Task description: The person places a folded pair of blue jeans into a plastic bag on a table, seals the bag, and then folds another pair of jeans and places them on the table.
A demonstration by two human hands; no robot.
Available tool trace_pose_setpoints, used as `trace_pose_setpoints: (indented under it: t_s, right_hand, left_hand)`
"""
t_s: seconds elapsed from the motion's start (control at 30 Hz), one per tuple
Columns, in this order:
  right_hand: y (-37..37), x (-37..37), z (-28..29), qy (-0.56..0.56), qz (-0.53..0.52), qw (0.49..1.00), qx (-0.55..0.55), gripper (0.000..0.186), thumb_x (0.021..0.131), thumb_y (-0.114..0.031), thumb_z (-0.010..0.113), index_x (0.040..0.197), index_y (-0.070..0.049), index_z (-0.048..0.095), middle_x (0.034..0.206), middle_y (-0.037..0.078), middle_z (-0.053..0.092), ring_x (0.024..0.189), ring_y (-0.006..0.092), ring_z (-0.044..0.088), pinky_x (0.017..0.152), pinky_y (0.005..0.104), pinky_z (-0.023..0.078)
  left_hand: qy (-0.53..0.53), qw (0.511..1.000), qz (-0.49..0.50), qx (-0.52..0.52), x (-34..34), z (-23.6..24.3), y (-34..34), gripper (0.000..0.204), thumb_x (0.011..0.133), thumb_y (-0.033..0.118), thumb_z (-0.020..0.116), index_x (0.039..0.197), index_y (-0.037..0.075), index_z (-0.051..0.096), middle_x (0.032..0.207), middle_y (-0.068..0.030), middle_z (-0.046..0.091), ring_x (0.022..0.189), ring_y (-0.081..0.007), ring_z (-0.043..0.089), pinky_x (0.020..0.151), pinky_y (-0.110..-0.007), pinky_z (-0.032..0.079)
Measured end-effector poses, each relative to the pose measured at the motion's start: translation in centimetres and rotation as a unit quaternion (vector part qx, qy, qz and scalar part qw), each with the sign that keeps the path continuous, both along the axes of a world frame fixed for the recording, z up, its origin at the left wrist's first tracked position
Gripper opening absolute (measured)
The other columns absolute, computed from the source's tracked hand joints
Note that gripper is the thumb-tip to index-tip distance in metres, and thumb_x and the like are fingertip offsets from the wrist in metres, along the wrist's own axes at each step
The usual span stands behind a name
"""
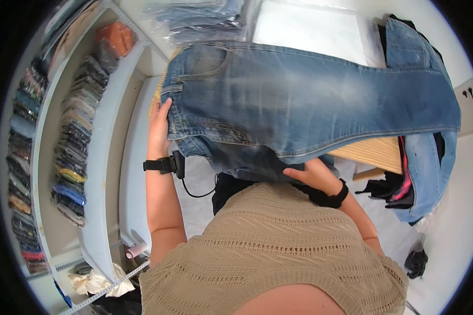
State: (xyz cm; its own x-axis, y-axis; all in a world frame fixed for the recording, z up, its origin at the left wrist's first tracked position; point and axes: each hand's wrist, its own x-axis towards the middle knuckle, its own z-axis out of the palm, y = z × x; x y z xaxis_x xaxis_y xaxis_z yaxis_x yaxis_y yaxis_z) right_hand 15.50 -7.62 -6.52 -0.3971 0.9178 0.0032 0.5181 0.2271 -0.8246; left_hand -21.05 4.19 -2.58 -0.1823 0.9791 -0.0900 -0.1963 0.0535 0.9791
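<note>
Faded blue jeans (299, 100) lie sideways across a wooden table, waistband to the left and legs stretching right. My left hand (160, 126) grips the waistband edge, with its thumb against the denim and its other fingers partly hidden. At the near edge of the jeans, my right hand (318, 177) has its thumb over the dark fabric of the lower leg, while the other fingers disappear beneath it. Both wrists wear black straps.
Shelves (47, 157) on the left hold several bagged folded garments. Plastic-wrapped denim (199, 21) and a white sheet-like stack (312, 31) lie at the back. More denim (428, 173) hangs over the right side of the wooden table (376, 150).
</note>
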Motion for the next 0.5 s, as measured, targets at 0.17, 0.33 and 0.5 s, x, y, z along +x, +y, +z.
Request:
trace_pose_setpoints:
  t_s: [0.17, 0.33, 0.5]
  right_hand:
    - [-0.1, -3.2, 0.1, 0.117, -0.082, 0.990, -0.015, 0.048, 0.082, -0.034, 0.069, 0.109, 0.003, 0.056, 0.108, 0.015, 0.060, 0.099, 0.0233, 0.056, 0.086, 0.0319, 0.043]
    - [2.5, -2.4, 4.8, 0.111, -0.271, 0.923, -0.250, 0.043, 0.090, -0.034, 0.059, 0.103, 0.008, 0.058, 0.105, 0.011, 0.061, 0.096, 0.0139, 0.055, 0.086, 0.0294, 0.043]
    - [4.1, -0.2, 2.3, 0.545, -0.190, 0.790, -0.205, 0.030, 0.095, -0.022, 0.049, 0.114, 0.002, 0.055, 0.112, 0.009, 0.060, 0.102, 0.0187, 0.057, 0.090, 0.0329, 0.044]
  left_hand:
    - [-0.290, 0.947, -0.141, -0.006, -2.5, -0.8, -1.1, 0.045, 0.098, 0.033, 0.038, 0.131, 0.001, 0.041, 0.123, -0.0100, 0.054, 0.107, -0.0210, 0.056, 0.089, -0.033, 0.047]
    - [-0.391, 0.887, -0.243, -0.020, -3.4, -3.2, -2.3, 0.050, 0.096, 0.042, 0.040, 0.125, 0.003, 0.049, 0.121, -0.0109, 0.057, 0.108, -0.0246, 0.055, 0.093, -0.040, 0.044]
    - [-0.400, 0.851, -0.341, 0.020, 0.0, -2.6, -2.6, 0.078, 0.085, 0.063, 0.044, 0.138, 0.006, 0.034, 0.136, -0.0101, 0.044, 0.122, -0.0267, 0.044, 0.102, -0.043, 0.035]
